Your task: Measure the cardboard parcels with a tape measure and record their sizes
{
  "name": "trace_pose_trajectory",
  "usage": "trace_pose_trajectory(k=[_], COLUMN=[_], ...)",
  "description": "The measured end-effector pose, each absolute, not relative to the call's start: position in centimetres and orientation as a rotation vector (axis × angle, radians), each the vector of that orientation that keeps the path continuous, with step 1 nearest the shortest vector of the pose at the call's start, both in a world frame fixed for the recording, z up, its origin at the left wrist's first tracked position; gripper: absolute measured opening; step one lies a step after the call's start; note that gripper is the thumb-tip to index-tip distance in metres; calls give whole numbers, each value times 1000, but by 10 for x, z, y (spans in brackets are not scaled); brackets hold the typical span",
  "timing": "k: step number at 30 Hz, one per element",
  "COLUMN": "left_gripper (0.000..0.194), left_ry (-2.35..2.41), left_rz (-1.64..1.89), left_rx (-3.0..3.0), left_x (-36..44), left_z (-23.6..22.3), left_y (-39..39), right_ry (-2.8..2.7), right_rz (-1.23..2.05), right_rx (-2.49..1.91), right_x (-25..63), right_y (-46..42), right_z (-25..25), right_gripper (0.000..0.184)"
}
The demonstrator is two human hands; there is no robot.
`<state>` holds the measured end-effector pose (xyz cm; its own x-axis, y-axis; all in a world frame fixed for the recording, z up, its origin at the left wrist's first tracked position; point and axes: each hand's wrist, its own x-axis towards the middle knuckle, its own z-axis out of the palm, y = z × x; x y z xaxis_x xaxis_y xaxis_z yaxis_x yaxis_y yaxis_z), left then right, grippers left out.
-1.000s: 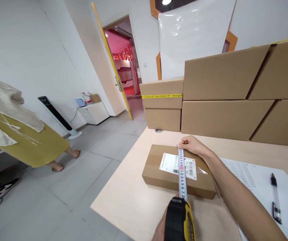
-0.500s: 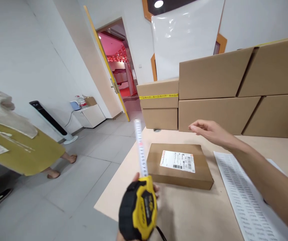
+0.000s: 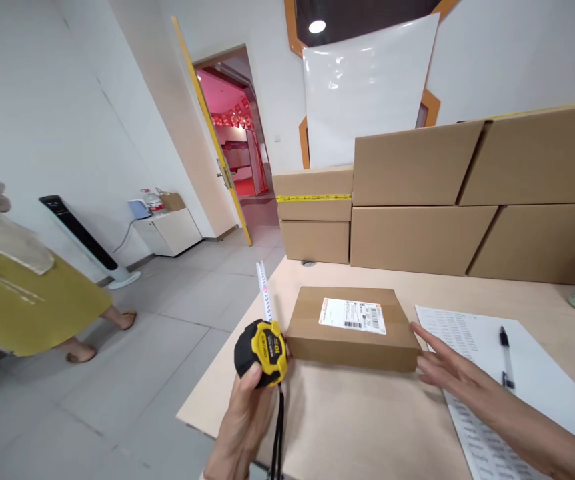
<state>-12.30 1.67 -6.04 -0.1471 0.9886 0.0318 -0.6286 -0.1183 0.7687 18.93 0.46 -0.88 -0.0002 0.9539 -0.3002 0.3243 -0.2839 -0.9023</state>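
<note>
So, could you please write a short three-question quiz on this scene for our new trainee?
1. Multiple choice: what does the person's left hand hold?
a) a pair of scissors
b) a tape measure
c) a roll of string

2. True or false: the right hand is at the opposite end of the labelled box from the tape measure.

3. Fill in the gap: the black-capped pen lies on the ____.

Key:
1. b
2. True
3. white paper
</note>
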Motion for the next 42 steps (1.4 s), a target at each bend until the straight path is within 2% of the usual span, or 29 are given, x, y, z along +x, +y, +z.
trace_pose_trajectory(k=[6, 13, 15, 19, 21, 24, 26, 29, 33, 38, 40, 42], left_gripper=[54, 39, 43, 54, 51, 47, 52, 60, 57, 58, 63, 68], left_ry=[722, 740, 699, 485, 424, 486, 545, 593, 595, 641, 665, 681], left_rz=[1598, 1575, 1560, 1500, 1433, 1302, 1230, 1177, 1232, 1286, 1264, 1242], left_rx=[924, 1056, 1072, 1064, 1053, 1043, 1042, 1011, 947, 888, 890, 912], left_x=[-120, -108, -106, -94, -85, -75, -72, -72, -74, -77, -79, -80], left_z=[-9, 22, 26, 22, 15, 4, -2, -5, -4, -7, -11, -15], left_y=[57, 116, 117, 105, 99, 96, 95, 92, 84, 75, 73, 71], right_ry=[-1709, -1823, -1779, -1590, -1478, -1456, -1495, -1554, -1581, -1669, -1650, -1619], right_rz=[1002, 274, 322, 814, 889, 855, 829, 852, 891, 933, 878, 731], right_rx=[-1567, -1508, -1465, -1264, -1195, -1143, -1117, -1037, -983, -1082, -1162, -1227], right_x=[196, 189, 193, 203, 204, 202, 203, 205, 210, 225, 229, 227], right_y=[43, 106, 126, 164, 177, 184, 185, 183, 185, 186, 181, 177], right_z=[-9, -25, -22, -21, -26, -38, -43, -42, -37, -29, -17, 1], right_gripper=[98, 75, 72, 60, 57, 66, 72, 71, 71, 84, 78, 60])
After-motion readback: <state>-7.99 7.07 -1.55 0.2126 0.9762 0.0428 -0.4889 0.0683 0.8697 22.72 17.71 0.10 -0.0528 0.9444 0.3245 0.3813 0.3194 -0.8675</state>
